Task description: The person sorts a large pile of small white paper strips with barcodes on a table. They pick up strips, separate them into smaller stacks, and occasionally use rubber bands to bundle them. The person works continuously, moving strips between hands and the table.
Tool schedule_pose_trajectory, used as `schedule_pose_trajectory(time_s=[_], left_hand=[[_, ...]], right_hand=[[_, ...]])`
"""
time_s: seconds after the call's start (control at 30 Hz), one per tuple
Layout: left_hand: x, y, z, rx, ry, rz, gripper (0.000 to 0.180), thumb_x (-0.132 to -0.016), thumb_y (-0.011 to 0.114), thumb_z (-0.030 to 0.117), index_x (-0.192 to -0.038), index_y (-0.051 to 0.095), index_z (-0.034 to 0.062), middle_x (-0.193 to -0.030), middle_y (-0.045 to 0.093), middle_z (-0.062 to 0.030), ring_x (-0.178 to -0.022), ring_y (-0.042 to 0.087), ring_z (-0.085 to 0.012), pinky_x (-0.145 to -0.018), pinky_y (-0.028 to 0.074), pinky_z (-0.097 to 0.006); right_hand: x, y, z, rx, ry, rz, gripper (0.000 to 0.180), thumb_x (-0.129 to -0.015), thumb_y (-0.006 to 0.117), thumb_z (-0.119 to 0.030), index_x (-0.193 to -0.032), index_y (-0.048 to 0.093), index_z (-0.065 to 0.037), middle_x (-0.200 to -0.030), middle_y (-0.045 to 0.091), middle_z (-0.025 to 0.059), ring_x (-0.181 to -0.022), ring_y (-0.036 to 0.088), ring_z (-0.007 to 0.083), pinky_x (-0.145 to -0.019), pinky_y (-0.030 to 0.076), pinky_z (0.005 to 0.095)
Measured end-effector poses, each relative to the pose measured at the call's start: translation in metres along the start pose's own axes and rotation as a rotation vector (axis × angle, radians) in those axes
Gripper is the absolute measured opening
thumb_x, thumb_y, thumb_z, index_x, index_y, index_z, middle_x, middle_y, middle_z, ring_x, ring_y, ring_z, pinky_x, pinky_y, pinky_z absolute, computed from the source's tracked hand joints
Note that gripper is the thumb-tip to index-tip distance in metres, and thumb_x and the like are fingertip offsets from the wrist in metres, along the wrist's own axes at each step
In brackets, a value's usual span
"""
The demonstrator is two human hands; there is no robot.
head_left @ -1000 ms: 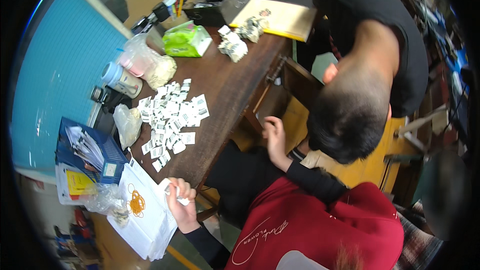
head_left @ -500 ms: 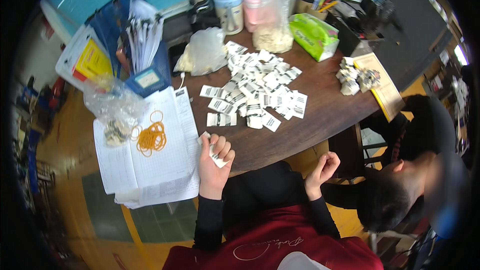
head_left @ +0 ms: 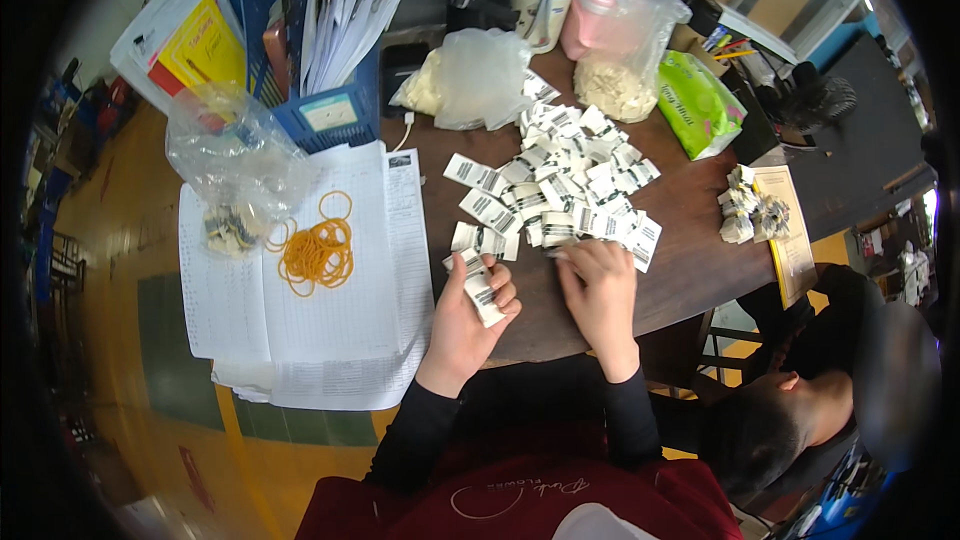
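My left hand (head_left: 460, 332) is closed around a few small white labels (head_left: 481, 290) with black printing, held above the table's near edge. Just left of the loose pile's front edge lies nothing but wood and the paper sheets. My right hand (head_left: 604, 298) reaches to the near side of the pile of white labels (head_left: 560, 180), fingers bent down and fingertips pinched at a label there. That label is mostly hidden under the fingers. The pile is spread loosely over the brown table (head_left: 680, 225).
Orange rubber bands (head_left: 318, 255) lie on an open notebook (head_left: 340, 320), beside a clear plastic bag (head_left: 235, 155). Behind are a blue file holder (head_left: 350, 120), bottles, filled plastic bags and a green tissue pack (head_left: 697, 108). Bundled labels (head_left: 738, 205) sit at right, near another person (head_left: 770, 420).
My right hand has moved from beside the table edge up and left onto the pile's near side. My left hand still holds its labels. The whole view has shifted slightly.
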State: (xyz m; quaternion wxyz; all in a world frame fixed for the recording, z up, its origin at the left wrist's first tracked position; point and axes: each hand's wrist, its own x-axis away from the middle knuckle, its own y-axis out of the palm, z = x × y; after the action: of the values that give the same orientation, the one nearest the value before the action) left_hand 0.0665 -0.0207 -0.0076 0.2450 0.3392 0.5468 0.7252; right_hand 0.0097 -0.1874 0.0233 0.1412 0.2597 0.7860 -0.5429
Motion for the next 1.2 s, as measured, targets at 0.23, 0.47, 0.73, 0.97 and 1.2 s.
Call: schedule_pose_trajectory(time_s=[0.23, 0.47, 0.73, 0.97, 1.2], left_hand=[[-0.003, -0.012, -0.006, -0.155, -0.021, -0.029, 0.052, -0.100, 0.036, 0.056, -0.117, 0.049, 0.0092, -0.091, 0.048, 0.0008, -0.081, 0.047, -0.0125, -0.077, 0.040, -0.027], [-0.001, -0.005, -0.013, -0.400, 0.152, 0.064, 0.057, -0.099, 0.035, 0.058, -0.122, 0.049, 0.0074, -0.110, 0.051, -0.0034, -0.104, 0.049, -0.0128, -0.093, 0.044, -0.032], [-0.004, -0.003, -0.011, -0.265, 0.133, 0.015, 0.039, -0.101, 0.043, 0.050, -0.107, 0.047, 0.0117, -0.085, 0.043, 0.0018, -0.082, 0.045, -0.0103, -0.078, 0.041, -0.027], [-0.001, -0.001, -0.004, -0.201, 0.080, 0.002, 0.032, -0.103, 0.041, 0.044, -0.101, 0.046, 0.0123, -0.074, 0.030, 0.0043, -0.063, 0.028, -0.0079, -0.062, 0.029, -0.025], [-0.002, -0.002, -0.004, -0.193, 0.045, -0.002, 0.031, -0.104, 0.041, 0.042, -0.098, 0.046, 0.0127, -0.072, 0.029, 0.0050, -0.062, 0.029, -0.0081, -0.064, 0.028, -0.025]], right_hand=[[0.002, -0.009, -0.018, -0.193, 0.002, 0.193, 0.020, -0.074, 0.072, 0.000, -0.093, 0.073, -0.006, -0.084, 0.065, 0.0042, -0.080, 0.056, 0.0220, -0.074, 0.042, 0.0342], [0.014, 0.008, -0.033, -0.221, -0.336, -0.113, 0.025, -0.070, 0.075, -0.013, -0.094, 0.075, -0.011, -0.104, 0.063, 0.0031, -0.094, 0.057, 0.0233, -0.084, 0.039, 0.0357], [-0.008, -0.018, -0.005, -0.286, 0.077, 0.081, 0.021, -0.075, 0.073, -0.006, -0.097, 0.073, -0.004, -0.102, 0.062, 0.0112, -0.096, 0.057, 0.0277, -0.084, 0.045, 0.0373], [-0.060, 0.003, 0.012, -0.060, 0.203, -0.114, 0.044, -0.078, 0.069, -0.001, -0.121, 0.063, -0.006, -0.122, 0.058, 0.0152, -0.114, 0.054, 0.0343, -0.098, 0.043, 0.0405], [-0.096, -0.028, 0.011, -0.107, 0.211, 0.020, 0.020, -0.088, 0.063, -0.009, -0.105, 0.068, -0.001, -0.106, 0.067, 0.0135, -0.098, 0.064, 0.0329, -0.087, 0.049, 0.0392]])
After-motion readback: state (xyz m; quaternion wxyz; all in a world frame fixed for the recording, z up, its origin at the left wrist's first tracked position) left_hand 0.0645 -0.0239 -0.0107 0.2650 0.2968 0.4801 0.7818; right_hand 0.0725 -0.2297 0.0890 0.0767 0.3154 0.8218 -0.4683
